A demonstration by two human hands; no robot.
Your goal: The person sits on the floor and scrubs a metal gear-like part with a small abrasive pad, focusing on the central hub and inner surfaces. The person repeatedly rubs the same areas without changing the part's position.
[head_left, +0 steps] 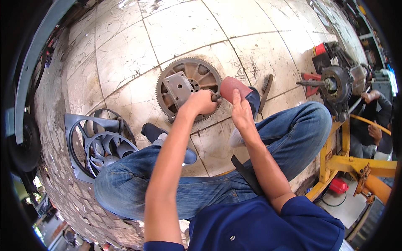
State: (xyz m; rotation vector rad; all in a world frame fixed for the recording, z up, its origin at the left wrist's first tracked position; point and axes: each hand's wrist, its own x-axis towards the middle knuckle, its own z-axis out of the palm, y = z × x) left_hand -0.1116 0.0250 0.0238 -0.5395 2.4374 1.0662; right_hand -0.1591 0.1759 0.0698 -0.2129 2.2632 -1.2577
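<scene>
The left hand (202,102) is fisted around a small dark tool (216,98) at the four o'clock rim of the toothed flywheel (188,88) lying on the tiled floor (125,54). At its three o'clock, the right hand (240,112) presses flat, fingers together, on reddish sandpaper (231,86), with a wire brush (265,90) farther out at three o'clock.

You are working in bright, even daylight; glare washes the tiled floor (125,50) toward twelve o'clock. Shadows stay soft under your legs. Fisheye bending curves the grout lines, and a black rim closes in at three and nine o'clock.
</scene>
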